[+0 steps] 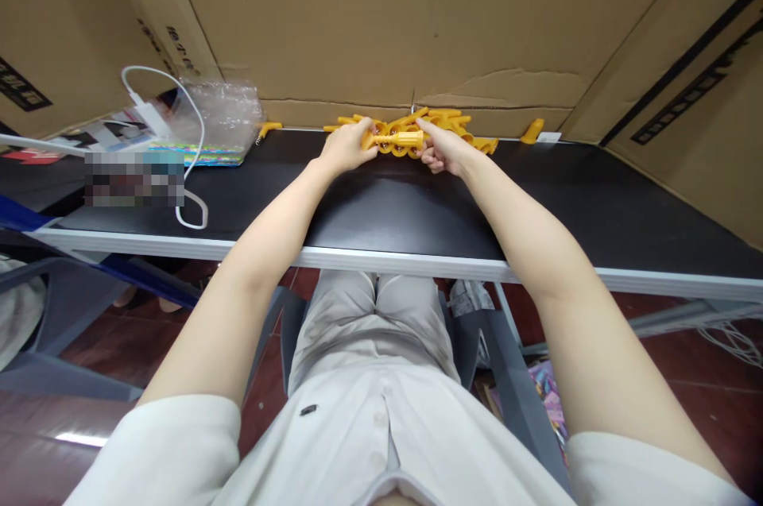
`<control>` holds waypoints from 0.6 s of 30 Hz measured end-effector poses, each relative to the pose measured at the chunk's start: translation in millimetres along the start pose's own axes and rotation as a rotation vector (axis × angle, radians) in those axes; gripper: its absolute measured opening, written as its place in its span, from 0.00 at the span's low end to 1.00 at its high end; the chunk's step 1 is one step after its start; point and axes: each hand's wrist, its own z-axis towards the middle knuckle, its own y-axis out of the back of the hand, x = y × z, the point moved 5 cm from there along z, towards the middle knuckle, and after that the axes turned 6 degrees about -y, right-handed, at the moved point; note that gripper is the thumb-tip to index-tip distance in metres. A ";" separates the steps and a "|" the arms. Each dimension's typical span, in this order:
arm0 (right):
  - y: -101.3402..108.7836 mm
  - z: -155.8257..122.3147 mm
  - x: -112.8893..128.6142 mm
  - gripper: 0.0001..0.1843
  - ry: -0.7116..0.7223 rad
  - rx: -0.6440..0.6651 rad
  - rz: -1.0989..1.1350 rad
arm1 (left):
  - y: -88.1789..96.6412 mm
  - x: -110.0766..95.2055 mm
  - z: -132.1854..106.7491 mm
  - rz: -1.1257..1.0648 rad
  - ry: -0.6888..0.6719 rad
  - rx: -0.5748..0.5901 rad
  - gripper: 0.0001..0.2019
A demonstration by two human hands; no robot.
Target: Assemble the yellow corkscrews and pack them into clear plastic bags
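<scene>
Near the back of the black table, my left hand point(350, 145) and my right hand point(442, 148) face each other with a yellow plastic piece point(410, 139) between them. It has a ribbed, handle-like body and a thinner stem, and lies level. My left fingers close round its narrow end, while my right fingers grip the thick end; both ends are partly hidden. Directly behind it is a pile of similar yellow plastic parts point(453, 120), some with round openings, against the cardboard.
A yellow part with a dark coiled tip point(269, 129) lies left, near a clear plastic bag point(223, 113) and a white cable point(203, 121). Another yellow piece point(532, 131) stands right. Cardboard walls point(358, 21) enclose the black table point(405, 212), which has a metal front edge.
</scene>
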 end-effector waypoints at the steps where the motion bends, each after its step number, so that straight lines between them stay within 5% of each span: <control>1: -0.6 -2.2 0.2 0.36 -0.016 0.013 -0.012 | 0.4 -0.8 -0.8 0.009 0.021 0.019 0.23; 5: -2.3 -11.5 4.0 0.35 -0.007 0.073 -0.066 | 2.9 -1.0 -2.8 0.023 0.068 0.055 0.23; 10: 0.3 -16.2 10.9 0.20 0.169 0.011 -0.107 | 0.2 7.3 0.1 -0.013 0.041 0.017 0.21; 18: 4.3 -6.1 11.9 0.18 0.354 -0.052 -0.110 | -0.9 12.2 2.1 -0.016 0.032 0.020 0.20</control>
